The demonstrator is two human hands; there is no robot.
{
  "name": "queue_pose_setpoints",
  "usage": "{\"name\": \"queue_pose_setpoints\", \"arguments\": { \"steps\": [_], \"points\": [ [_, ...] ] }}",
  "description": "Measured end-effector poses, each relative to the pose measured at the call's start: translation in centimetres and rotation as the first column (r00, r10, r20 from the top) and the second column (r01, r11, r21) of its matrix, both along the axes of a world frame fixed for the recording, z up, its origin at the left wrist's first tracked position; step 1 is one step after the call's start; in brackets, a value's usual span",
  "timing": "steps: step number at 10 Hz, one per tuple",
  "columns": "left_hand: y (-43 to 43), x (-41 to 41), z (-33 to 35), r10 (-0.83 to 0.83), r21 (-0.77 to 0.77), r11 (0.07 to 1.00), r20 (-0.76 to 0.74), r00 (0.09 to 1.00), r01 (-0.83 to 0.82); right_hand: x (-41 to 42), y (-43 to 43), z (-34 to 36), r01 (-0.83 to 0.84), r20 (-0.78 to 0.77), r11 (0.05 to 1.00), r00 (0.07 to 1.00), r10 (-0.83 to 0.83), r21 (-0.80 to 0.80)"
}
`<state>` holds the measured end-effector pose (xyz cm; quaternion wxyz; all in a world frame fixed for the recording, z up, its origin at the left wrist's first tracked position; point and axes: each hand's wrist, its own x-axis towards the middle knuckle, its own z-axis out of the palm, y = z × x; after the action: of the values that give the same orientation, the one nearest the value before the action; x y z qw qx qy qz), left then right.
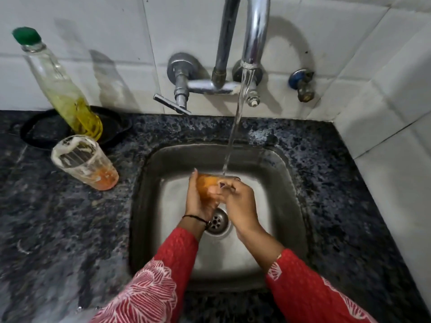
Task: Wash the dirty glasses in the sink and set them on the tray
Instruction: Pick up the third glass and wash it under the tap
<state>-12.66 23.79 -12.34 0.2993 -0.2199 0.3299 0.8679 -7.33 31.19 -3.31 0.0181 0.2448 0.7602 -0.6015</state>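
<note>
A steel sink [286, 206] is set in the dark counter [58, 217], water falling from the tap [255, 31]. Over the drain, an orange-stained glass [205, 187] is gripped by the left hand [198, 201] and right hand [240, 203]. A second glass [84, 160] is stood far left

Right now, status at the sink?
Both hands on one glass under running water. Left hand cradles, right hand rubs. Second dirty glass waits on counter. Nothing blocking.
</note>
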Motion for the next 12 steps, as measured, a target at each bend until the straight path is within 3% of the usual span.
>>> {"name": "queue_pose_setpoints", "arguments": {
  "steps": [1,2,3,4,5,6,7,8,9,10,11,12],
  "points": [
    [0.0,-0.5,0.2,-0.063,-0.106,0.992,0.054,0.997,0.068,0.3,-0.4,-0.8,-0.157,0.034,0.985,0.987,0.160,-0.075],
    [-0.2,-2.0,0.7,-0.102,-0.092,0.989,0.149,0.984,0.116,0.1,1.7,-1.4,-0.507,0.157,0.320,0.692,0.705,0.800],
    [0.0,-3.2,1.1,-0.088,-0.074,0.992,0.148,0.985,0.100,-2.4,4.1,-1.6,-0.465,0.264,0.080,0.626,0.734,0.881],
    [1.0,-3.4,2.1,0.006,-0.064,0.998,0.062,0.998,-0.002,-4.4,2.5,0.0,-0.460,0.154,0.648,0.868,0.471,0.607],
    [1.9,-3.7,2.6,0.104,-0.072,0.992,0.026,0.994,-0.102,-5.4,0.0,1.2,-0.014,0.056,0.970,0.998,0.029,-0.244],
    [1.2,-5.0,2.9,0.010,-0.189,0.982,0.102,0.995,0.009,-4.3,-0.2,-0.6,-0.278,-0.044,0.959,0.960,0.276,-0.054],
    [0.2,-5.6,3.0,-0.136,-0.198,0.963,0.224,0.965,0.182,-3.4,2.4,-2.2,-0.664,0.260,0.340,0.633,0.729,0.665],
    [0.1,-5.3,2.8,-0.139,-0.117,0.979,0.228,0.964,0.169,-3.9,3.9,-3.5,-0.524,0.365,-0.007,0.584,0.725,0.852],
    [0.6,-4.9,2.3,-0.076,-0.090,0.992,0.154,0.985,0.091,-4.1,0.6,-2.1,-0.283,-0.033,0.911,0.951,0.307,0.299],
    [0.9,-4.5,2.5,-0.107,-0.097,0.988,0.101,0.989,0.117,-4.9,-0.7,-1.9,0.003,0.030,0.934,1.000,0.009,-0.357],
    [0.3,-4.8,2.6,-0.202,-0.170,0.958,0.166,0.965,0.230,-3.1,0.9,-3.2,-0.374,-0.098,0.924,0.920,0.380,0.080],
    [0.0,-4.6,2.7,-0.163,-0.140,0.971,0.218,0.962,0.196,-2.8,4.1,-4.4,-0.445,0.048,0.353,0.673,0.738,0.823]
  ]
}}
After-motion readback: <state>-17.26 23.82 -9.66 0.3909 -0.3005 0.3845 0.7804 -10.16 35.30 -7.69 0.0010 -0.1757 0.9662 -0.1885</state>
